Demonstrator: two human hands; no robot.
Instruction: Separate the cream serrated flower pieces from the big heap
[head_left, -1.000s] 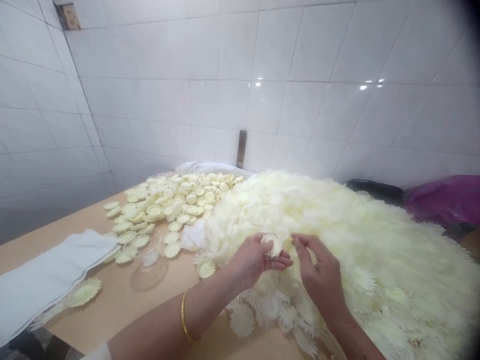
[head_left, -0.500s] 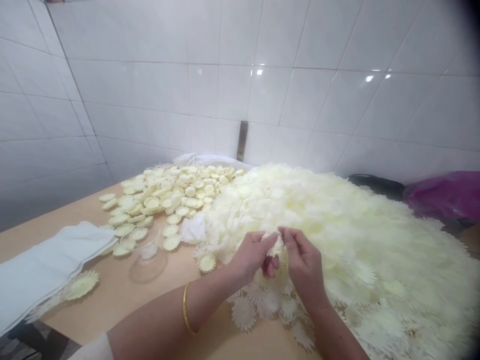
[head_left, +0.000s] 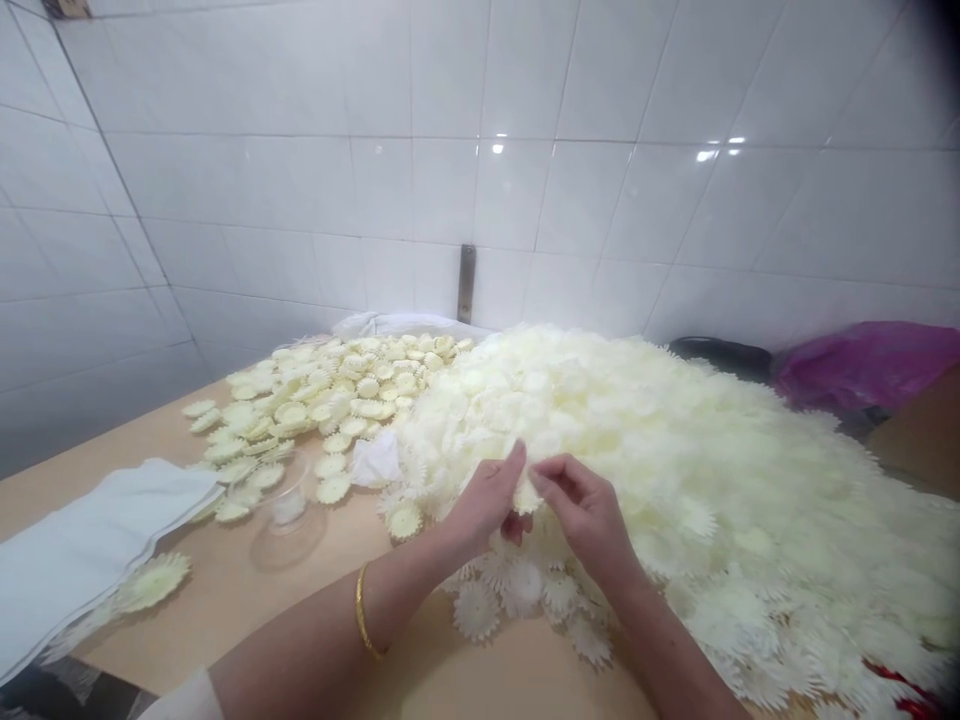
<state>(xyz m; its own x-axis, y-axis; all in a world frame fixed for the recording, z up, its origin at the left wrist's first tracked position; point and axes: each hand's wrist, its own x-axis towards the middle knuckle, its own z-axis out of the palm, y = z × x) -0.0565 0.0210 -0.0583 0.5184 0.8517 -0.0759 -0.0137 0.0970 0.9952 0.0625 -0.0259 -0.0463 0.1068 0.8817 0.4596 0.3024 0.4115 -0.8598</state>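
Observation:
Between my two hands is a small pale-yellow fabric petal piece (head_left: 528, 495) with a toothed edge. My left hand (head_left: 491, 500) holds it, the thumb raised and the fingers curled beneath. My right hand (head_left: 581, 505) pinches at its right side, thumb against forefinger; whether it grips the piece's edge or something finer I cannot make out. Behind and to the right spreads a big heap of thin pale petal discs (head_left: 622, 420). Several loose discs (head_left: 478, 610) lie on the table below my hands.
Thicker round scalloped pieces (head_left: 330, 380) are piled at the back left. In front of them stand a clear shallow dish (head_left: 285, 540), a crumpled white scrap (head_left: 375, 460) and a folded white cloth (head_left: 97, 540). A purple bag (head_left: 862, 365) lies at the right by the tiled wall (head_left: 300, 190).
My left thumb has lifted from the piece and now points up. My right fingers have come down beside the piece. The view has shifted slightly to the right.

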